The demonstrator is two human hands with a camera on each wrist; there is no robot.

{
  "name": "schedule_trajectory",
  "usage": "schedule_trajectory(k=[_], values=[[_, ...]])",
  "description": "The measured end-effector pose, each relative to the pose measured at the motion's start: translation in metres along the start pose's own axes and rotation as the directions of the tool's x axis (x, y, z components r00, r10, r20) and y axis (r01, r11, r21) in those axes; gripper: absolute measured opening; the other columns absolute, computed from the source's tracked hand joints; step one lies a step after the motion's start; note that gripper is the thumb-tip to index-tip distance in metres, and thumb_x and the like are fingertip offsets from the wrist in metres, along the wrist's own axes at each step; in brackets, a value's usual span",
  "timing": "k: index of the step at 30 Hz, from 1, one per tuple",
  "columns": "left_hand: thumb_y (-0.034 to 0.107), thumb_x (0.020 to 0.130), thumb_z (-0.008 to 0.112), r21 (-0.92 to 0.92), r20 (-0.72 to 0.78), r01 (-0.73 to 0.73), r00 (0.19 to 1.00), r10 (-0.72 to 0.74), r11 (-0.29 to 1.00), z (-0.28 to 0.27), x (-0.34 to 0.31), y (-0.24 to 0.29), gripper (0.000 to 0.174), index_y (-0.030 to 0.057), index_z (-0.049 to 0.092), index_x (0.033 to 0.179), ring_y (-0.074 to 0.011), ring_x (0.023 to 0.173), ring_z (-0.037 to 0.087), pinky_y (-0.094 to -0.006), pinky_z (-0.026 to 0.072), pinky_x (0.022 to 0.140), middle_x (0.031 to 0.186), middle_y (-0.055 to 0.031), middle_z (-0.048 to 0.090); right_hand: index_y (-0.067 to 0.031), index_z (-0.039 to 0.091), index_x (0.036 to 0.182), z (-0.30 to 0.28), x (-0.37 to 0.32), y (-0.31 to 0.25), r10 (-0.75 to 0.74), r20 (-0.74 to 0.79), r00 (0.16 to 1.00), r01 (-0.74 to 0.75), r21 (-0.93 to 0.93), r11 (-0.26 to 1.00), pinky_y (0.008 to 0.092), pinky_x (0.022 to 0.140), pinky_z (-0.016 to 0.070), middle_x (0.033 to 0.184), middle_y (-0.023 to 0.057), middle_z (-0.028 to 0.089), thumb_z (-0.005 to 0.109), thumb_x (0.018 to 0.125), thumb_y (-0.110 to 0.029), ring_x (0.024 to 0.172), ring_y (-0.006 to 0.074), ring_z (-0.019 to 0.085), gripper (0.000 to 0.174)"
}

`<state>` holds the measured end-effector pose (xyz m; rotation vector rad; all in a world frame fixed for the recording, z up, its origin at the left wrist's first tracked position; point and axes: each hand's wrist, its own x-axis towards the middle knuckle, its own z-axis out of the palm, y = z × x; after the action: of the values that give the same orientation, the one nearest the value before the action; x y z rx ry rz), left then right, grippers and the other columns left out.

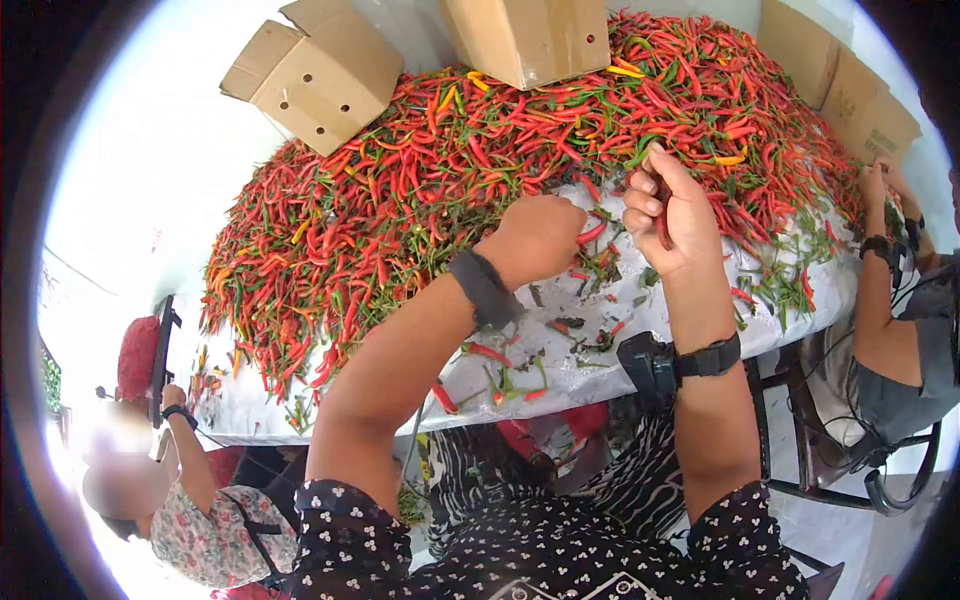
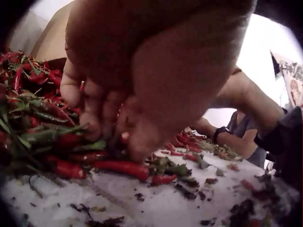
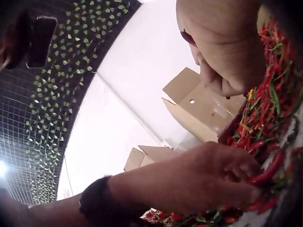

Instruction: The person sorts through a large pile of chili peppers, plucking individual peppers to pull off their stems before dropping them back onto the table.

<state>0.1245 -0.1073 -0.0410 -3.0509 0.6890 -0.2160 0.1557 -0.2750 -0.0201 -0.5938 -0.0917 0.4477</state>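
A broad heap of red chili peppers (image 1: 400, 190), mixed with green stems and a few orange ones, covers the white-covered table (image 1: 590, 380). At its near edge my left hand (image 1: 535, 240) has curled fingers and pinches a red chili (image 3: 270, 171), clearest in the right wrist view. My right hand (image 1: 682, 215) is raised just to the right, palm toward me. Its curled fingers hold a dark red chili (image 1: 663, 222) against the palm, with green showing by the thumb tip. In the left wrist view, the left fingers (image 2: 94, 111) hang low over chilies and green stems.
Cardboard boxes (image 1: 325, 85) stand behind the heap, another box (image 1: 530, 40) beside them. Loose stems and leaf scraps (image 1: 515, 375) lie near the front edge. One person (image 1: 900, 330) works at the right; another person (image 1: 215, 520) is at the left.
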Motion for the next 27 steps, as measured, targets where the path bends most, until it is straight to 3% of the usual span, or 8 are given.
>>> schedule_trajectory(k=[4, 6, 7, 10, 14, 22, 24, 27], values=[[0.019, 0.078, 0.056, -0.34, -0.092, -0.032, 0.996, 0.001, 0.94, -0.009, -0.009, -0.015, 0.017, 0.0031, 0.062, 0.08, -0.0272, 0.067, 0.058, -0.038, 0.0466, 0.063, 0.072, -0.0126, 0.058, -0.0139, 0.047, 0.075, 0.0, -0.001, 0.001, 0.02, 0.019, 1.0, -0.019, -0.016, 1.0, 0.0204, 0.041, 0.0284, 0.06, -0.0036, 0.041, 0.056, 0.086, -0.023, 0.046, 0.0051, 0.036, 0.017], [0.022, 0.086, 0.05, -0.785, 0.142, 0.285, 0.947, -0.288, 0.551, -0.03, -0.025, -0.013, 0.024, 0.0004, 0.061, 0.081, -0.0153, 0.064, 0.055, -0.0314, 0.0452, 0.06, 0.07, -0.0062, 0.058, -0.0132, 0.048, 0.077, 0.005, -0.003, 0.005, 0.036, -0.009, 0.999, -0.037, -0.043, 0.998, 0.0193, 0.041, 0.0287, 0.061, -0.004, 0.041, 0.055, 0.086, -0.024, 0.046, 0.0044, 0.036, 0.016], [0.022, 0.086, 0.05, -0.783, 0.14, 0.287, 0.946, -0.294, 0.551, -0.032, -0.034, -0.015, 0.024, 0.0004, 0.061, 0.081, -0.0153, 0.064, 0.055, -0.0314, 0.0452, 0.06, 0.07, -0.0062, 0.058, -0.0132, 0.048, 0.077, 0.005, -0.003, 0.009, 0.04, -0.003, 0.999, -0.04, -0.044, 0.998, 0.0193, 0.041, 0.0287, 0.061, -0.004, 0.041, 0.055, 0.086, -0.024, 0.046, 0.0044, 0.036, 0.016], [0.027, 0.093, 0.042, -0.97, 0.213, 0.241, 0.89, -0.403, 0.02, -0.035, -0.055, -0.015, 0.031, 0.0014, 0.059, 0.092, -0.0092, 0.067, 0.052, -0.0235, 0.0403, 0.062, 0.074, -0.0009, 0.057, -0.0118, 0.048, 0.079, 0.008, -0.002, 0.022, 0.101, 0.037, 0.994, -0.098, -0.063, 0.993, 0.0189, 0.04, 0.0286, 0.061, -0.0034, 0.044, 0.054, 0.087, -0.023, 0.046, 0.0046, 0.036, 0.014], [0.026, 0.093, 0.04, -0.966, 0.172, 0.068, 0.889, -0.423, -0.249, -0.022, -0.07, -0.02, 0.032, 0.0002, 0.059, 0.093, -0.0094, 0.067, 0.054, -0.0241, 0.0441, 0.062, 0.076, -0.0023, 0.059, -0.0106, 0.052, 0.085, 0.012, 0.0, 0.04, 0.108, 0.039, 0.993, -0.103, -0.111, 0.988, 0.0193, 0.039, 0.0262, 0.06, -0.0037, 0.043, 0.052, 0.086, -0.014, 0.045, 0.004, 0.035, 0.004], [0.028, 0.093, 0.041, -0.943, 0.215, 0.087, 0.895, -0.39, -0.321, -0.018, -0.079, -0.018, 0.035, -0.0015, 0.059, 0.092, -0.0101, 0.062, 0.054, -0.0219, 0.0434, 0.058, 0.071, -0.0037, 0.059, -0.0064, 0.058, 0.088, 0.031, -0.002, 0.064, 0.121, 0.073, 0.99, -0.079, -0.426, 0.902, 0.0176, 0.037, 0.0252, 0.055, -0.0075, 0.041, 0.062, 0.082, -0.015, 0.041, 0.0014, 0.032, 0.011], [0.03, 0.093, 0.042, -0.976, 0.217, 0.206, 0.916, -0.337, -0.07, -0.023, -0.082, -0.021, 0.036, -0.0009, 0.06, 0.088, -0.0085, 0.06, 0.054, -0.0215, 0.0433, 0.056, 0.069, -0.003, 0.059, -0.0071, 0.056, 0.084, 0.037, -0.001, 0.064, 0.101, 0.008, 0.995, -0.086, -0.455, 0.886, 0.0179, 0.037, 0.0253, 0.055, -0.0072, 0.041, 0.061, 0.082, -0.017, 0.041, 0.0016, 0.032, 0.011], [0.028, 0.093, 0.041, -0.978, 0.143, 0.188, 0.922, -0.359, 0.092, -0.037, -0.092, -0.029, 0.033, 0.001, 0.06, 0.086, -0.0083, 0.064, 0.053, -0.0227, 0.0435, 0.059, 0.072, -0.0021, 0.059, -0.0082, 0.052, 0.075, 0.037, 0.003, 0.062, 0.117, 0.018, 0.993, -0.097, -0.447, 0.889, 0.0191, 0.036, 0.0267, 0.054, -0.0042, 0.044, 0.058, 0.085, -0.025, 0.041, 0.0037, 0.035, 0.02]])
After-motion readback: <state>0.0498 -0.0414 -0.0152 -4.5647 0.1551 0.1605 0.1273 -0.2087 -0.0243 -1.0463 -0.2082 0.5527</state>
